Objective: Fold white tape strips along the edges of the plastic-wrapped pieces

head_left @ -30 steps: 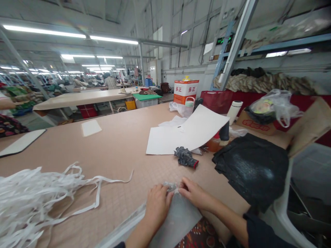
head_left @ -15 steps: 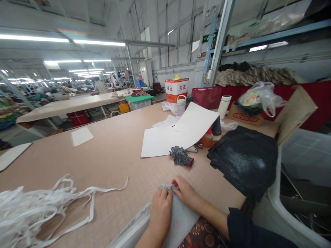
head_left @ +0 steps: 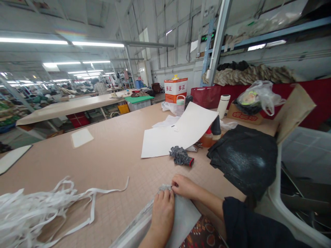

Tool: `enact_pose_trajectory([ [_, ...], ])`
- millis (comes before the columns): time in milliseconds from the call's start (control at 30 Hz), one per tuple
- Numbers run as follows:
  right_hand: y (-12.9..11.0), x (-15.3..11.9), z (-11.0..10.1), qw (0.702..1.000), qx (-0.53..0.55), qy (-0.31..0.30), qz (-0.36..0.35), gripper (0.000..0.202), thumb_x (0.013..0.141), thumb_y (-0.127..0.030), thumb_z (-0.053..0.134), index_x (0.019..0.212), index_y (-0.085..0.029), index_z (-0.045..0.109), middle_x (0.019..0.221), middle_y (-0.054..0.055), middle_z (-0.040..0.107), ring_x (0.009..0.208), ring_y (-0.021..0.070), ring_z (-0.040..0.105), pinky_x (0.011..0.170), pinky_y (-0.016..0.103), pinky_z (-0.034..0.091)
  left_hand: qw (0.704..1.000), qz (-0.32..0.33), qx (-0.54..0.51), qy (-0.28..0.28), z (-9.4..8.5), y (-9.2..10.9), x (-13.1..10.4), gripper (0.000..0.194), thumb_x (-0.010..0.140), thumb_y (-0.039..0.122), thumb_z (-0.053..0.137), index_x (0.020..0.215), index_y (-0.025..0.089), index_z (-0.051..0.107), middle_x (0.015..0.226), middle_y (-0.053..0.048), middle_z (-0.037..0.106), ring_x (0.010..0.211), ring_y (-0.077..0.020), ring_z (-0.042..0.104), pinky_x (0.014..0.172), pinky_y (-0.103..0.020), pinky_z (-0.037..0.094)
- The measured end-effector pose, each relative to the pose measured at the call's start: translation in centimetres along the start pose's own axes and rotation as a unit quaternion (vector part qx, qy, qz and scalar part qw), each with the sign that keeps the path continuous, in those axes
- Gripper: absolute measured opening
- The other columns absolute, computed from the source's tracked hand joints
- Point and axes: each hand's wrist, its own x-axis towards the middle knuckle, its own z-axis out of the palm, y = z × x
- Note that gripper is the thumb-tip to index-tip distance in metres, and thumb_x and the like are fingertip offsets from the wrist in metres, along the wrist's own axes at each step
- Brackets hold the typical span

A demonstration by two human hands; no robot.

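Observation:
At the table's near edge lies a light grey, thin fabric-like sheet (head_left: 184, 215) with a crinkled, see-through border at its far end. My left hand (head_left: 163, 210) rests over it, fingers bent and close together, gripping near that far end. Just to the right, my right hand (head_left: 184, 187) is closed in a pinch on the sheet's far edge, its fingertips almost touching my left fingers. What exactly lies between the right fingertips is partly hidden. A grey knitted glove (head_left: 181, 156) with a red cuff lies beyond both hands.
White tape strips (head_left: 38, 210) lie tangled at left. A large white board (head_left: 178, 132) curls up beyond the glove, beside an orange-filled bottle (head_left: 207, 138). Black sheets (head_left: 244, 160) are stacked at right, with a white thermos (head_left: 223, 106) and cardboard box (head_left: 244, 114) behind.
My right hand has turned slightly, its fingers now curled tighter at the sheet's edge, and its forearm has come a little higher. My left hand has shifted slightly right.

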Motion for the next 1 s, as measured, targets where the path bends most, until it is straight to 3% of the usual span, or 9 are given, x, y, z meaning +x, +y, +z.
enact_pose_trajectory([
  [400,-0.1,1.0,-0.5,0.998,-0.023,-0.049,0.028,0.011,0.067,-0.016,0.052,0.076,-0.016,0.057,0.075,0.002,0.061,0.067,0.0130,0.050,0.056,0.021,0.031,1.000,-0.011,-0.014,-0.013,0.0,-0.1,0.2,0.026,0.081,0.012,0.046,0.106,0.016,0.052,0.092,-0.005,0.054,0.081,-0.0213,0.049,0.069,-0.036,0.041],
  [567,-0.1,1.1,-0.1,0.998,-0.025,-0.038,0.037,0.008,0.070,-0.021,0.054,0.076,-0.016,0.057,0.077,0.003,0.061,0.070,0.0144,0.051,0.058,0.022,0.032,1.000,-0.008,-0.017,-0.012,-0.1,-0.1,0.2,0.028,0.080,0.011,0.045,0.107,0.014,0.051,0.094,-0.006,0.055,0.083,-0.0215,0.049,0.070,-0.036,0.041],
  [700,-0.6,1.0,-0.3,0.999,-0.025,-0.015,0.034,0.010,0.072,-0.013,0.049,0.078,-0.016,0.057,0.076,0.003,0.060,0.071,0.0149,0.051,0.062,0.024,0.034,0.999,-0.018,-0.027,-0.017,-0.2,-0.1,0.2,0.028,0.080,0.009,0.044,0.106,0.015,0.052,0.094,-0.006,0.055,0.083,-0.0217,0.050,0.071,-0.036,0.041],
  [867,-1.6,-0.7,0.2,0.999,-0.014,0.039,-0.012,0.018,0.076,-0.007,0.042,0.083,-0.015,0.057,0.089,0.006,0.058,0.089,0.0166,0.049,0.077,0.027,0.036,0.992,-0.068,-0.102,-0.025,-0.5,-0.6,0.0,0.028,0.081,0.008,0.042,0.103,0.019,0.055,0.092,-0.004,0.057,0.084,-0.0192,0.052,0.073,-0.032,0.041],
  [1000,-1.7,-2.5,1.2,0.996,0.019,0.043,-0.076,0.026,0.078,-0.004,0.037,0.086,-0.016,0.059,0.087,0.005,0.058,0.087,0.0158,0.051,0.078,0.027,0.039,0.976,-0.122,-0.178,-0.032,-0.9,-1.6,-0.5,0.022,0.083,0.010,0.041,0.089,0.019,0.060,0.088,-0.003,0.058,0.085,-0.0161,0.053,0.075,-0.027,0.042],
])
